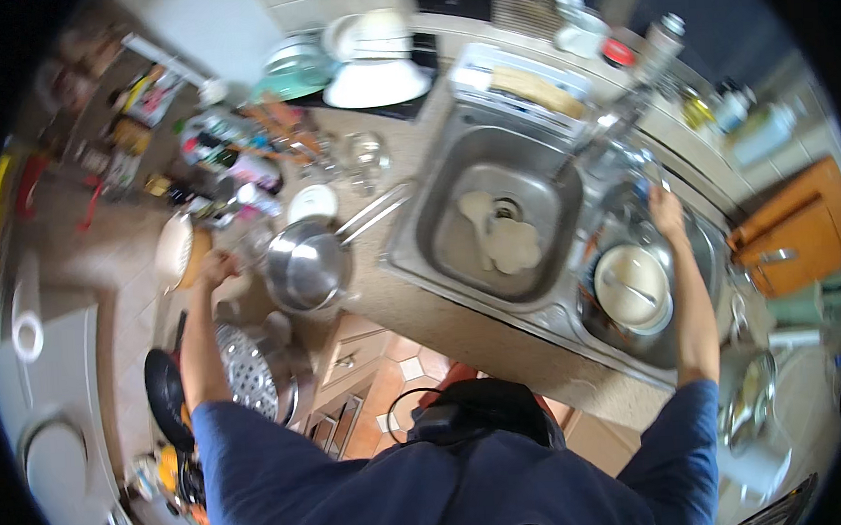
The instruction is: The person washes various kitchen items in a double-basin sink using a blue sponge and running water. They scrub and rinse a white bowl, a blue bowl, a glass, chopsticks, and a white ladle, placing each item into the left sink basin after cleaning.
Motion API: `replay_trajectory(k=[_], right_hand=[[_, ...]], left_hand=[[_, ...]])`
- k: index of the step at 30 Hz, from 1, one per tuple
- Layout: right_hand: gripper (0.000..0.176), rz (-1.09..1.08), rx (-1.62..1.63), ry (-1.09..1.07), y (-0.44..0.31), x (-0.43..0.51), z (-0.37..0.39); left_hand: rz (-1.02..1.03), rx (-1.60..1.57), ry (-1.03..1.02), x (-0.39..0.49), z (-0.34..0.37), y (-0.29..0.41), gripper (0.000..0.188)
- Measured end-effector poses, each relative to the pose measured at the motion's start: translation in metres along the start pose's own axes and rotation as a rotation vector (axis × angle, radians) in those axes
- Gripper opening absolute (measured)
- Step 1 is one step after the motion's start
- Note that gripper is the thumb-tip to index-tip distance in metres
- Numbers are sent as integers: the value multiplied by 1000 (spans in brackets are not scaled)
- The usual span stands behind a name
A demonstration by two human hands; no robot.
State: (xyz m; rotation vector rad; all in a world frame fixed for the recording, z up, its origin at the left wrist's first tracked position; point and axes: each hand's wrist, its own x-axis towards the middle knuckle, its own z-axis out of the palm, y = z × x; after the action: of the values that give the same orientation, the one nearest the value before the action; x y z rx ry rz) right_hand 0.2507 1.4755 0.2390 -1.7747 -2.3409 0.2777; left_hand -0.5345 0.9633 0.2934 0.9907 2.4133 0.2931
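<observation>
My left hand (219, 267) is over the counter at the left, between a pale-topped round container (175, 251) and a stainless steel saucepan (308, 265); blur hides whether its fingers hold anything. My right hand (665, 210) reaches over the far side of the right sink basin, its fingers at a blurred, shiny thing that I cannot make out. Below it in that basin, a cream bowl (630, 285) with a spoon inside rests on other dishes. In the left basin (456, 260) lie pale, flat pieces, one shaped like a spoon rest, near the drain.
Bowls (377, 83) and green glass dishes (295, 69) stand behind the counter. Bottles and jars crowd the left corner. A metal pot with a perforated insert (252, 375) is beside my left forearm. Wooden boards (793, 232) lean at the right. The faucet (609, 121) rises behind the basins.
</observation>
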Motion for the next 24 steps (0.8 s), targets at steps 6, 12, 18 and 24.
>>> replay_trajectory(k=[6,12,18,24], right_hand=[[38,93,162,56,-31,-14,-21],[39,142,223,49,-29,-21,-25],[37,112,261,14,-31,-17,-27],[38,135,285,50,-40,-15,-26]], left_hand=[[19,-267,-17,-38,-20,4,28],[70,-159,225,-112,-51,77,33],[202,-169,343,-195,-50,209,38],[381,-541,83,-216,3,293,26]])
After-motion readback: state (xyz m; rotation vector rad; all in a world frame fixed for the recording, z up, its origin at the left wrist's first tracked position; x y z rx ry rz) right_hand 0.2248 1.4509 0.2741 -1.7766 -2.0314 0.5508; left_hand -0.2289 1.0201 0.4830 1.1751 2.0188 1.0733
